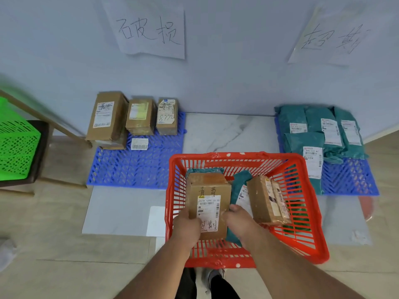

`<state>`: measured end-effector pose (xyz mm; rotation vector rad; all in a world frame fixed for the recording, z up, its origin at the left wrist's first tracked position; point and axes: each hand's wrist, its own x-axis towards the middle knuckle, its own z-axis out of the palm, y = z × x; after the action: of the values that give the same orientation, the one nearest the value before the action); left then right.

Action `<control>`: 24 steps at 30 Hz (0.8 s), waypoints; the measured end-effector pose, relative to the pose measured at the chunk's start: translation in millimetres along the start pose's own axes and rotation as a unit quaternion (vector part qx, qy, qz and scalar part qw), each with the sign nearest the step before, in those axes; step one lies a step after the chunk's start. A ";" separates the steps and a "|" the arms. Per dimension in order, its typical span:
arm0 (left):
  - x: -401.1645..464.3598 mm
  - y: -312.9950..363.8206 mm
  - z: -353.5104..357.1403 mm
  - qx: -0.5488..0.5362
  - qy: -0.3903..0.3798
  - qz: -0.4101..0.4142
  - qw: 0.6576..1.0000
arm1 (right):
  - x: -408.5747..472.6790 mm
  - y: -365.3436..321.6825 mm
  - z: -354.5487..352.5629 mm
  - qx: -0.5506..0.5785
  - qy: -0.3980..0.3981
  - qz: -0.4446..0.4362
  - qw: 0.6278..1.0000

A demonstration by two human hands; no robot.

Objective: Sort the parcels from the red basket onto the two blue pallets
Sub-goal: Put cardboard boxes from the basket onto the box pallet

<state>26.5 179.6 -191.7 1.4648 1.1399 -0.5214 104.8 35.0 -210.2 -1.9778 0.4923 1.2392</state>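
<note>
A cardboard parcel (208, 190) with a white label is held over the red basket (311, 234). My left hand (187, 226) grips its near left side and my right hand (238, 221) grips its near right side. In the basket lie a second cardboard box (267, 199) on the right and teal bag parcels (240, 182) underneath. The left blue pallet (138, 167) carries three cardboard boxes (108, 117) along the wall. The right blue pallet (349, 178) holds several teal bag parcels (311, 126).
Two handwritten paper signs (151, 31) hang on the wall, one above each pallet. A green crate (15, 143) on a wooden frame stands at the far left. A loose label (139, 144) lies on the left pallet. My shoes (213, 277) are just behind the basket.
</note>
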 end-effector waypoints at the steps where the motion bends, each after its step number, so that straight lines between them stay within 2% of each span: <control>1: 1.2 -0.3 -0.5 0.005 -0.010 -0.011 1.000 | -4.8 -3.9 1.0 -0.003 0.000 0.009 1.000; 6: -2.8 2.4 -9.0 0.019 -0.045 -0.026 0.998 | -20.4 -12.0 0.8 0.002 0.015 0.038 0.999; 10: -23.4 19.3 -20.3 -0.025 -0.068 0.014 0.997 | -42.0 -20.2 -12.0 0.058 0.033 0.033 0.997; 15: -65.8 54.5 -43.9 -0.032 -0.058 0.106 0.992 | -98.0 -41.4 -29.4 0.119 0.085 -0.054 0.988; 18: -94.7 73.4 -67.0 -0.058 -0.037 0.155 0.986 | -137.0 -61.8 -31.3 0.168 0.079 -0.111 0.976; 24: -129.1 92.6 -129.2 -0.068 0.005 0.194 0.979 | -189.4 -92.3 -4.8 0.154 0.065 -0.214 0.962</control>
<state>14.9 265.2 -6.0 1.5217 0.8483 -0.1626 80.7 80.2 -5.8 -1.7823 0.2778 0.7196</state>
